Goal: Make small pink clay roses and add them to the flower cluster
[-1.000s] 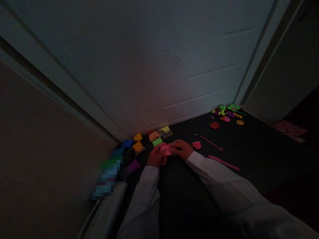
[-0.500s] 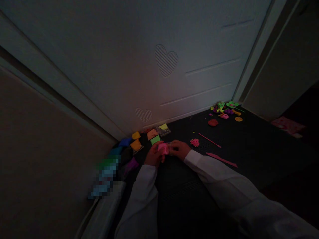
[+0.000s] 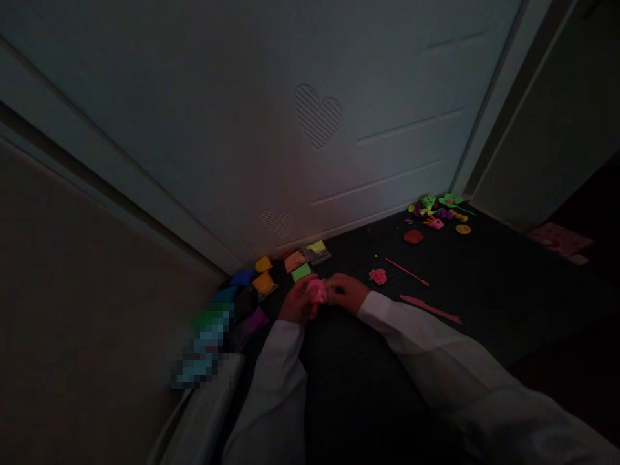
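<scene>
My left hand (image 3: 297, 303) is closed round a small clear bag of pink modelling clay (image 3: 317, 291), held just above the dark tabletop. At the bag's right end, the fingers of my right hand (image 3: 347, 292) pinch its clear plastic edge. To the right lies a pink clay flower (image 3: 378, 276) made of many small petals. Beyond it are a thin pink modelling stick (image 3: 407, 272) and a pink plastic clay knife (image 3: 431, 309). Just behind my left hand rests a bag of green clay (image 3: 301, 272).
Bags of orange clay (image 3: 264, 283), yellow clay (image 3: 317, 248) and purple clay (image 3: 254, 321) lie at the left and back. A red clay disc (image 3: 413, 237), a yellow disc (image 3: 463, 229) and several bright clay figures (image 3: 429, 210) sit far right. A white panel (image 3: 232, 161) with hearts rises behind.
My view has shifted slightly, so everything sits a little further left and higher. Both hands keep hold of the pink clay bag, and its pink part looks more bunched.
</scene>
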Motion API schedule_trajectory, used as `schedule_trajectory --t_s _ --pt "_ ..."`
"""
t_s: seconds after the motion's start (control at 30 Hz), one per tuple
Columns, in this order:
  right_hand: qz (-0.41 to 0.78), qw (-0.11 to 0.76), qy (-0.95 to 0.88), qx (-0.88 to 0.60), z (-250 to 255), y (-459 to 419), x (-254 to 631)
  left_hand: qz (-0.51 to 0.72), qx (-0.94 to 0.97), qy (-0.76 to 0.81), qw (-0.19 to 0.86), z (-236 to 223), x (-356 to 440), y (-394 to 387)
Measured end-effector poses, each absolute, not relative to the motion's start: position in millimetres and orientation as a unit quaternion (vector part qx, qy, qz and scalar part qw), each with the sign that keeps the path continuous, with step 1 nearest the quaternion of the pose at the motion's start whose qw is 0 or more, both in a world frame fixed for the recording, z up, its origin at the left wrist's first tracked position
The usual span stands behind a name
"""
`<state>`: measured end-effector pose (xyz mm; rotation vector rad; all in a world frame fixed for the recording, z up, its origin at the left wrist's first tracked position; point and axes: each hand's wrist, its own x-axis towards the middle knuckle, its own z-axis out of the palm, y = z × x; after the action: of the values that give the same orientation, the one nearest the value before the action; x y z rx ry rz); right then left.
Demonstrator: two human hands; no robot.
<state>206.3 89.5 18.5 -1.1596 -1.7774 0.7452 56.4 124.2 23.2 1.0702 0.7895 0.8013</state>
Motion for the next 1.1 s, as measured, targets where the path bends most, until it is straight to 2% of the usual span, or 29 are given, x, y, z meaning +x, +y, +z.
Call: schedule_trajectory --t_s 0.27,0.63,0.9,1.1 --pt "0.316 0.475 -0.669 -0.477 22 90 209 0.369 0.483 0.345 0.715 23 56 127" --pt "0.346 0.441 -0.690 -0.458 8 93 209 0.379 0.498 0.357 0.693 20 59 124" --pt "0.347 0.442 -0.694 -0.449 16 90 207 0.363 0.492 0.351 0.710 24 57 123" --pt "0.322 0.488 -0.660 -0.472 27 88 210 0.383 0.475 0.368 0.701 25 50 130"
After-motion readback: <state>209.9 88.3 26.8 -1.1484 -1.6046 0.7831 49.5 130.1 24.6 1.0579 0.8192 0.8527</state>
